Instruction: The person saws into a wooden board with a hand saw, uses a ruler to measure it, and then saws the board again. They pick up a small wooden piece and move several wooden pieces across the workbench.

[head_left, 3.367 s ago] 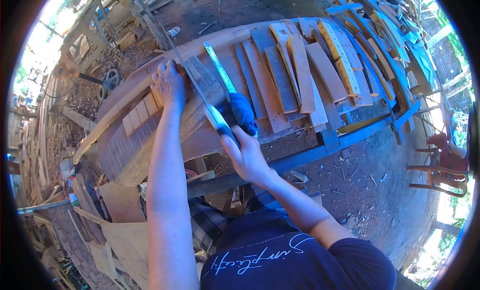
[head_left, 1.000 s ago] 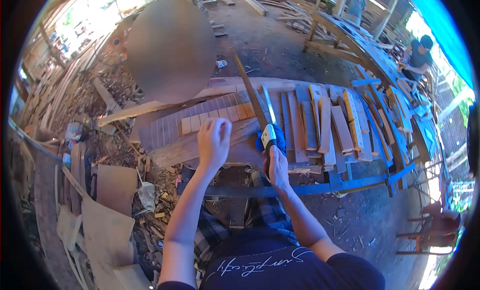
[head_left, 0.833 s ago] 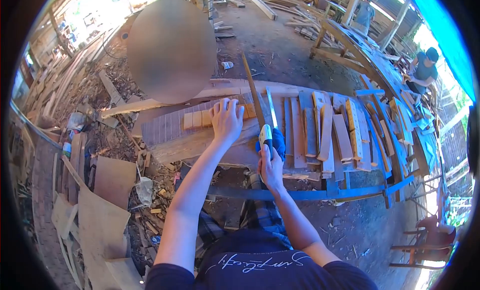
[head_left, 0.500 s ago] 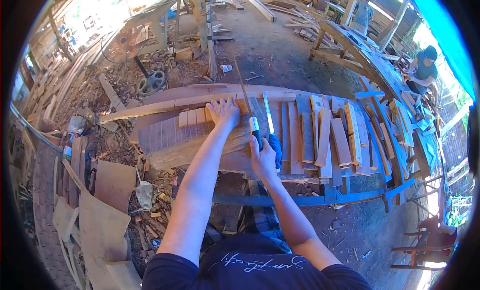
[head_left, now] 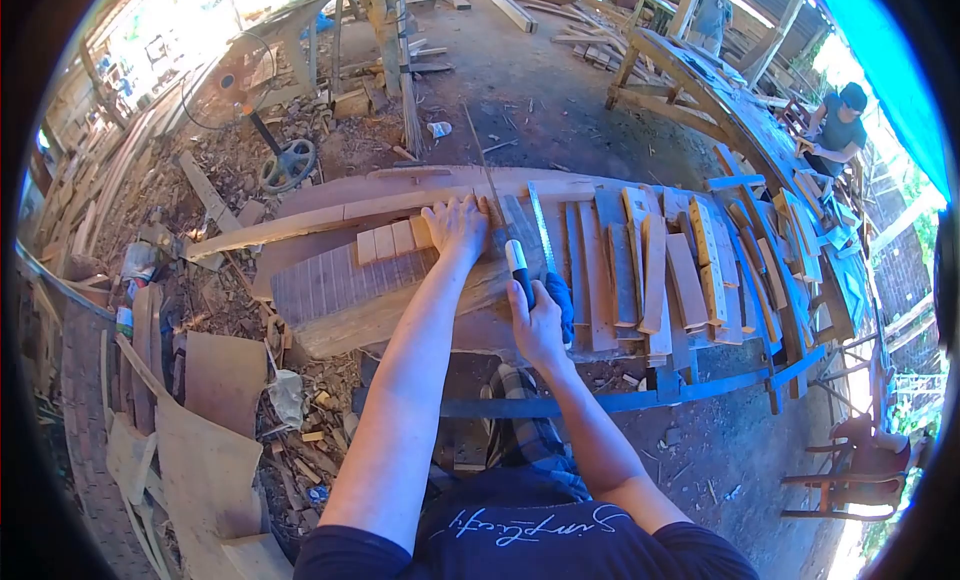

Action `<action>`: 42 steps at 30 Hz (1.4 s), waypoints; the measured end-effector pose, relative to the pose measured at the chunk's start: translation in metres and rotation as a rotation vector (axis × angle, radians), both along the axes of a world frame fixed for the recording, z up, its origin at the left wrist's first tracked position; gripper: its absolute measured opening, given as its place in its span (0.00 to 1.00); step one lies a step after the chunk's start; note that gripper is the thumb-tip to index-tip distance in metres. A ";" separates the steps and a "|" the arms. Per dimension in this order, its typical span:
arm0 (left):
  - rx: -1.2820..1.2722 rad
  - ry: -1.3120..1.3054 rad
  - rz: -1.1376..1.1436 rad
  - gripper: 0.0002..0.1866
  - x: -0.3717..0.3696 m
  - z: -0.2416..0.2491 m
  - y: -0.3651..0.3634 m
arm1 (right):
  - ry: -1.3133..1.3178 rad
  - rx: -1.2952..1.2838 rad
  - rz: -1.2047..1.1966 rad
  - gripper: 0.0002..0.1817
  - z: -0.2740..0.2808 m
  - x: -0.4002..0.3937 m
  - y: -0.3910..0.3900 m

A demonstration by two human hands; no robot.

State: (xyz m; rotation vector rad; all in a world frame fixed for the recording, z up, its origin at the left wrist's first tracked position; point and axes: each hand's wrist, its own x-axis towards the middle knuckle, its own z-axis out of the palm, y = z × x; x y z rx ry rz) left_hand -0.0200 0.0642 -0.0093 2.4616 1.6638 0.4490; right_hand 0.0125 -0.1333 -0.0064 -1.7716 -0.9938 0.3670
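Note:
My right hand [head_left: 538,328] is wrapped round the dark handle of a thin-bladed saw [head_left: 513,259], whose white-collared end points away from me. Its narrow blade runs up beside my left hand. My left hand [head_left: 457,227] presses down with spread fingers on a small wood piece at the end of a row of small blocks [head_left: 388,242]. Under them lies a wide grooved board [head_left: 345,277]. Just right of the blade, a second saw with a bright toothed blade [head_left: 541,225] rests on the bench, its dark blue handle near my right hand.
Many cut wood pieces [head_left: 655,270] lie side by side on the right of the bench. A long curved beam [head_left: 330,220] crosses its far side. Scraps and a handwheel [head_left: 289,166] are on the ground at left. Another person [head_left: 838,132] works at the far right.
The saw and my right hand have shifted slightly toward me and to the right. My left hand stays on the wood. The whole view has tilted a little.

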 end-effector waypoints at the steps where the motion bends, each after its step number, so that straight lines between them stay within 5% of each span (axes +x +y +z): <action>1: 0.003 -0.020 -0.014 0.21 0.000 -0.003 0.001 | 0.009 -0.010 -0.005 0.24 0.000 0.000 0.000; 8: 0.110 -0.096 -0.041 0.18 -0.005 -0.008 -0.001 | 0.335 -0.077 0.092 0.23 -0.009 0.008 -0.004; 19: 0.162 -0.041 0.080 0.18 0.006 0.004 0.000 | 0.353 -0.300 0.145 0.29 0.025 0.022 -0.002; 26: 0.094 0.041 0.063 0.17 0.009 0.006 0.001 | 0.461 -0.365 0.219 0.26 0.039 0.039 -0.046; 32: 0.057 0.100 0.062 0.17 0.013 0.018 0.000 | 0.583 -0.282 0.165 0.23 0.050 0.045 0.024; 38: 0.063 0.055 0.004 0.16 0.011 0.015 0.002 | 0.746 -0.351 0.164 0.22 0.072 0.064 0.000; 42: 0.071 0.052 -0.027 0.15 0.008 0.013 0.003 | 0.502 -0.356 0.192 0.22 0.053 0.043 0.007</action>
